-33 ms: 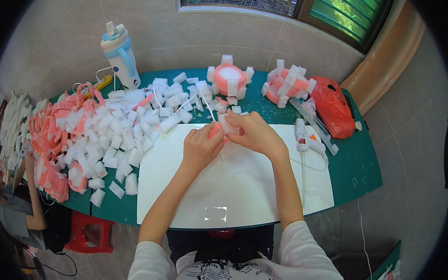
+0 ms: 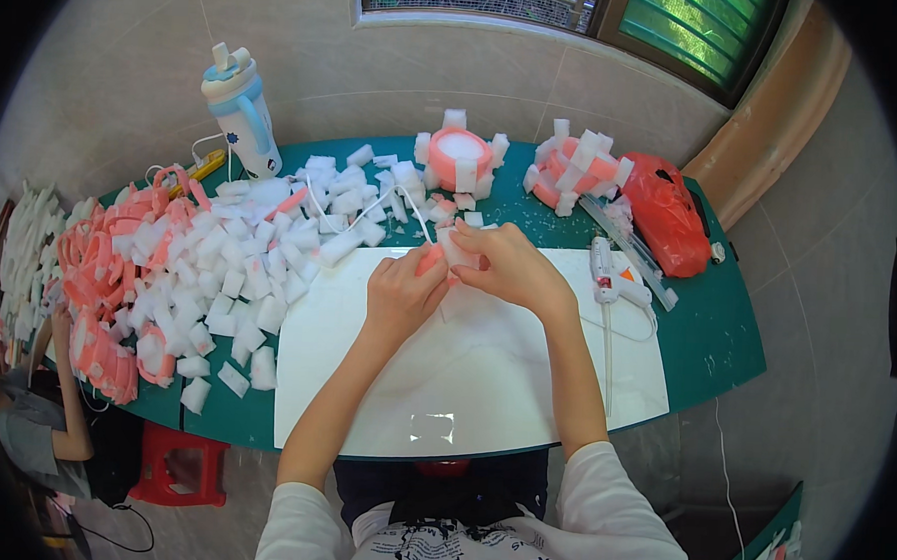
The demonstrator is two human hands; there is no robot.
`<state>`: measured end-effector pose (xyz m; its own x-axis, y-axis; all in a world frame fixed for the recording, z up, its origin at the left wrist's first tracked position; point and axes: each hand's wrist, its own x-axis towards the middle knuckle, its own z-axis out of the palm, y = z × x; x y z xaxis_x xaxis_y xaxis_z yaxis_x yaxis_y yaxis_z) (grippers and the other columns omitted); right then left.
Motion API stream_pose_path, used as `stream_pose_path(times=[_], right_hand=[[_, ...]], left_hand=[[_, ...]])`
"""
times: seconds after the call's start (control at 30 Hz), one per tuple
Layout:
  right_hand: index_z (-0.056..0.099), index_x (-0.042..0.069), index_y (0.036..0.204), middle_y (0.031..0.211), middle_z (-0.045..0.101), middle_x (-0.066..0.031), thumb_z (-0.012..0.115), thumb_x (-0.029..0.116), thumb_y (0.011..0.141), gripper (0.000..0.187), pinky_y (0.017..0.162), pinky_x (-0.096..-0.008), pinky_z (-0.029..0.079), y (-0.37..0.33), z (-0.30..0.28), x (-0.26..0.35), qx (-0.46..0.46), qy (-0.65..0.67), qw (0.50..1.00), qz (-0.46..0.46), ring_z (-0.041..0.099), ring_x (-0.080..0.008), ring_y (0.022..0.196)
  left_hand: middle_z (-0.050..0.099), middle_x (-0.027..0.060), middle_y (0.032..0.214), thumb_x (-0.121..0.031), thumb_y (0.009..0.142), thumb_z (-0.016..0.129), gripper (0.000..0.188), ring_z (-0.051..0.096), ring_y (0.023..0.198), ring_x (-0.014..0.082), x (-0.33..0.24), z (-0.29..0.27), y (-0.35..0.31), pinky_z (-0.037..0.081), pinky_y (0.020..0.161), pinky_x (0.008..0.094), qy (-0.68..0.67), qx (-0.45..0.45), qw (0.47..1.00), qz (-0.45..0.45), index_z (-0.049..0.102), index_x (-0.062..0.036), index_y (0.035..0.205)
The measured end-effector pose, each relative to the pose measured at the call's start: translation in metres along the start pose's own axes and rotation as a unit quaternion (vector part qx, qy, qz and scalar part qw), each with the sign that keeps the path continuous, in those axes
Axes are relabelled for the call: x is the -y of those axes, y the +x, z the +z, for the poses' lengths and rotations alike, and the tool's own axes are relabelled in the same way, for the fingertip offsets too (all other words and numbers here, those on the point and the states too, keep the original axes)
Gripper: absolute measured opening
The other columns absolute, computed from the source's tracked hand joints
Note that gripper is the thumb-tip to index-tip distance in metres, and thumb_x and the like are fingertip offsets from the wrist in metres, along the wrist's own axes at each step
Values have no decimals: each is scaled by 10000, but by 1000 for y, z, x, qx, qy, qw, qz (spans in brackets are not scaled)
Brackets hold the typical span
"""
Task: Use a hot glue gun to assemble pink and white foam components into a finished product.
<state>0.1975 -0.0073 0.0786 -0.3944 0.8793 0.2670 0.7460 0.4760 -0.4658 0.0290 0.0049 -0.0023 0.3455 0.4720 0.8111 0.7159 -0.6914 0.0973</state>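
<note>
Over the far part of the white board (image 2: 363,406), both hands meet. My left hand (image 2: 405,293) is closed around a pink foam piece (image 2: 430,260), most of which the fingers cover. A white foam block (image 2: 450,246) is pinched in my right hand (image 2: 514,268), pressed against or right beside the pink piece; the exact contact is hidden. A thin white cord or strip (image 2: 400,189) arches down to the pink piece from the left. Just beyond the hands stands a pink foam ring (image 2: 437,157) with white blocks around it.
Loose white foam blocks (image 2: 233,281) and pink foam rings (image 2: 110,245) pile up at left. A white bottle (image 2: 241,111) stands behind them. At right are a glue gun (image 2: 603,272), clear sticks (image 2: 635,253), a red bag (image 2: 669,215) and another blocked ring (image 2: 576,170). A person's arm (image 2: 71,394) shows far left.
</note>
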Motion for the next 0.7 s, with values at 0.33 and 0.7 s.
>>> stream_pose_path(times=[0.33,0.7], right_hand=[[571,5,1135,801,628,-165,692,163,696,482,665,-329,430,0,7,-11,-22,-14,999,-47,524,-259,703],[576,-3,1122,765,623,-161,696,161,692,476,626,-329,430,0,6,-11,-28,-6,998,-49,532,-244,673]], left_hand=[[623,83,908,-144,693,665,192,540,587,223,0,0,2,435,550,302,-39,-16,999,-13,620,-93,873],[621,60,872,-108,706,636,358,555,619,224,1,-3,4,442,581,301,-59,5,998,-32,596,-110,1062]])
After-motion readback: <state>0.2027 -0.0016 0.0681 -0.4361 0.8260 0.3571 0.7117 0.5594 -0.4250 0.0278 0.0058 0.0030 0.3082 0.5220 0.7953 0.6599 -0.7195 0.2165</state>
